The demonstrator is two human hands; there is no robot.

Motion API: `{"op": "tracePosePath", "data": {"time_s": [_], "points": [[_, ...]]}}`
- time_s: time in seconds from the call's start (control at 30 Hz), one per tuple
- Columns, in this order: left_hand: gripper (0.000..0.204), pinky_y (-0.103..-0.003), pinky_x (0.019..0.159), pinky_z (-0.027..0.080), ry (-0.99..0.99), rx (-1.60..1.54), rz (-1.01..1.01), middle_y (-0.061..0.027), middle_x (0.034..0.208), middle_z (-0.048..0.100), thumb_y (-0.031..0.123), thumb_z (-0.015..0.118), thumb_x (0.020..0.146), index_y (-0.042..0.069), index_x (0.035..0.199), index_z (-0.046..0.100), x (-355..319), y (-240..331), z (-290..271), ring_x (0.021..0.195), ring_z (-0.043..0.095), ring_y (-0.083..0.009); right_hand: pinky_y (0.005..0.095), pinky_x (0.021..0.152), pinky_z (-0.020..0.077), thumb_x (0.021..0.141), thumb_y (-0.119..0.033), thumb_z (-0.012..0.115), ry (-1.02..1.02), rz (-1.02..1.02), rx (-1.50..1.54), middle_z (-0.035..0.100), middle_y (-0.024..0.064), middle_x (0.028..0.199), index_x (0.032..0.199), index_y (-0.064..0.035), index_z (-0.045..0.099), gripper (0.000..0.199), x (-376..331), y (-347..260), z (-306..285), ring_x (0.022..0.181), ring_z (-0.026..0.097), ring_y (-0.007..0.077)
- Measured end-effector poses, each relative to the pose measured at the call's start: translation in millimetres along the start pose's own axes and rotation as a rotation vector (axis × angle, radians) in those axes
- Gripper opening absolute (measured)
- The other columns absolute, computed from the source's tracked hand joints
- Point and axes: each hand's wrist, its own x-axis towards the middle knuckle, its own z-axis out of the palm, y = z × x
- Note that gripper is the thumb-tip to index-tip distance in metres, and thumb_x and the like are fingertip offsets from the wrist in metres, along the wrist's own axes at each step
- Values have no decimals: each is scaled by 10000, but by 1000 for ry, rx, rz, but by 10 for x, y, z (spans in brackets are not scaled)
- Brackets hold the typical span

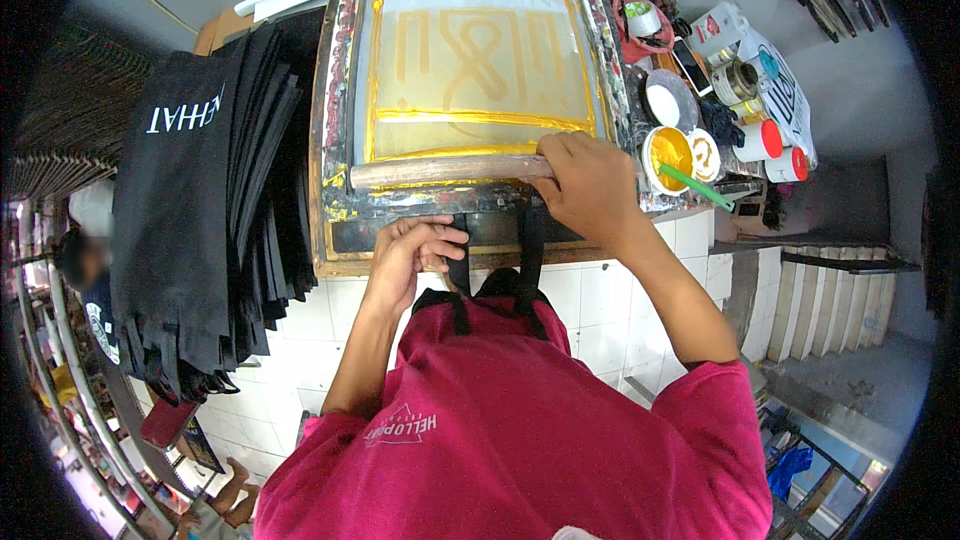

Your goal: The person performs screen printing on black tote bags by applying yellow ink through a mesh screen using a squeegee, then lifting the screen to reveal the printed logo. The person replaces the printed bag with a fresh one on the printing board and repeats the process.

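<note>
My right hand (590, 185) is closed around the right end of a long wooden squeegee (440, 172). The squeegee lies across the near part of a screen printing frame (480, 60), whose pale mesh has yellow ink along its borders and a line pattern in the middle. My left hand (415, 248) is at the frame's near edge, palm up, its fingers loosely curled but apart. Its fingertips overlap one of two black fabric straps (530, 240) that hang from under the frame toward me; whether they touch it is unclear. What the straps belong to is mostly hidden.
To the left hangs a thick stack of black fabric bags (180, 190). On the right stand a tub of yellow ink (668, 152) with a green stirrer (697, 187), red-lidded jars (765, 140), a phone (692, 67) and a white bag (785, 90). Another person is at the far left.
</note>
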Motion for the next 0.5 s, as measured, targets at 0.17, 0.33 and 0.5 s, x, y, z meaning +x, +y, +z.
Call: {"op": "tracePosePath", "data": {"time_s": [0.17, 0.33, 0.5], "points": [[324, -266, 604, 588, 34, -20, -43, -234, 957, 721, 77, 504, 894, -128, 1134, 574, -9, 27, 9, 764, 738, -223, 462, 693, 520, 807, -333, 744, 65, -40, -51, 657, 157, 830, 950, -66, 603, 335, 619, 423, 294, 810, 660, 352], [371, -346, 761, 621, 81, -160, -121, -289, 1040, 697, 75, 475, 873, -189, 1119, 557, 9, 73, 43, 902, 734, -315, 512, 775, 517, 840, -458, 702, -57, 51, -162, 707, 183, 935, 1077, -74, 645, 455, 1787, 1128, 485, 911, 677, 391], [431, -435, 963, 569, 89, -548, -225, -345, 1169, 638, 86, 463, 853, -228, 1138, 539, 34, 21, -7, 1080, 678, -398, 482, 911, 518, 752, -568, 735, -225, 50, -93, 714, 188, 1106, 1231, -143, 689, 642, 2640, 1556, 252, 1050, 678, 359]]}}
